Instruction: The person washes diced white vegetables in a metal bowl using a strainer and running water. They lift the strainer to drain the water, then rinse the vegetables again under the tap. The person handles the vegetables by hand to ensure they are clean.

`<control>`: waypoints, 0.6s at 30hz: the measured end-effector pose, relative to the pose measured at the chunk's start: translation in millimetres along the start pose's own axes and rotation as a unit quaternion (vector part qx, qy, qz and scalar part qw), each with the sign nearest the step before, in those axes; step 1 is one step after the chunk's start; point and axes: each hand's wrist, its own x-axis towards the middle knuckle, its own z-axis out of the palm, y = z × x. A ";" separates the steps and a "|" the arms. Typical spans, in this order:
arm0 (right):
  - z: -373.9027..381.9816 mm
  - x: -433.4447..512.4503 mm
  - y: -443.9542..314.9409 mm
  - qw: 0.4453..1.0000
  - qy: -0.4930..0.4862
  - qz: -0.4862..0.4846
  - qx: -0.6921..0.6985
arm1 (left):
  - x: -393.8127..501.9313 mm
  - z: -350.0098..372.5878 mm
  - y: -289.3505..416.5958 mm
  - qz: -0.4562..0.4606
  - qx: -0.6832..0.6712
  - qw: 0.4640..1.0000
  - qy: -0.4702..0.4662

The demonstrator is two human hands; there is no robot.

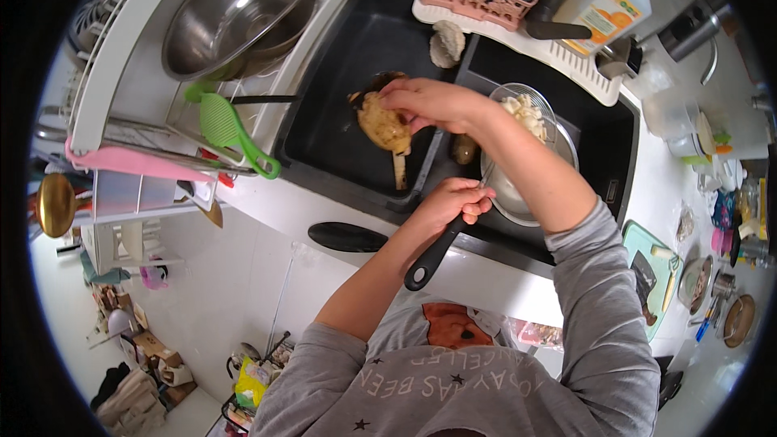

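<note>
My left hand (455, 201) is closed on a long black handle (434, 261) at the sink's front edge. Its thin metal shaft runs toward a wire sieve (553, 110) holding white chopped pieces (525, 115). Below the sieve a round bowl (570, 158) sits in the right basin, partly behind my right forearm. Over the left basin (340, 67), my right hand (425, 103) has its fingers around a lumpy yellow-brown object (382, 121) with a pale stick-like part; its exact kind is unclear. A brown rounded thing (465, 149) lies beneath my right wrist.
A large steel bowl (206, 36) and a green slotted scoop (220, 124) are on the left. Behind the sink stand a pink basket (473, 0) and a plastic bottle (607, 6). A grey-white scrubber (447, 44) sits by the divider. A pale green board (646, 243) lies right.
</note>
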 end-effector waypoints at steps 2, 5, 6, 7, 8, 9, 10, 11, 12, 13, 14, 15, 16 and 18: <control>14.9 29.3 7.9 0.999 -0.011 0.020 -0.028 | 3.3 1.5 -0.9 0.006 0.011 1.000 -0.007; 50.2 58.5 16.5 0.947 0.057 -0.016 -0.315 | 14.3 -19.2 -16.4 0.042 0.036 0.998 0.003; 60.0 64.8 22.3 0.898 0.090 -0.030 -0.430 | 12.2 -14.3 -14.7 0.050 0.048 0.996 0.048; 70.2 67.2 24.2 0.833 0.120 -0.045 -0.538 | 5.6 -3.2 -7.9 0.059 0.061 0.992 0.094; 77.0 66.6 27.0 0.813 0.113 -0.043 -0.569 | 0.2 6.6 -2.9 0.067 0.074 0.985 0.138; 82.8 66.5 31.7 0.800 0.126 -0.040 -0.585 | -3.4 14.6 -2.6 0.100 0.065 0.978 0.172; 87.1 67.2 38.4 0.787 0.141 -0.036 -0.600 | -6.3 22.8 -4.4 0.131 0.056 0.968 0.205; 88.4 68.4 42.7 0.772 0.157 -0.031 -0.615 | -6.3 26.3 -3.0 0.127 0.043 0.971 0.199; 91.1 68.0 39.2 0.762 0.149 -0.026 -0.629 | -8.0 28.1 -1.4 0.125 0.029 0.972 0.197; 87.8 64.5 36.9 0.773 0.157 -0.041 -0.614 | -9.0 30.5 -0.1 0.123 0.015 0.973 0.194; 81.0 60.0 34.5 0.783 0.167 -0.055 -0.597 | -3.2 24.7 -0.1 0.096 0.013 0.982 0.163; 77.7 52.4 26.5 0.792 0.172 -0.072 -0.581 | 3.8 8.3 -4.7 0.075 0.016 0.991 0.105; 70.6 45.1 14.5 0.803 0.191 -0.087 -0.558 | 9.4 -9.2 -9.4 0.056 0.022 0.997 0.050; 34.5 26.6 -3.4 0.795 0.231 -0.105 -0.550 | 7.2 -9.2 -6.4 0.026 -0.003 1.000 0.013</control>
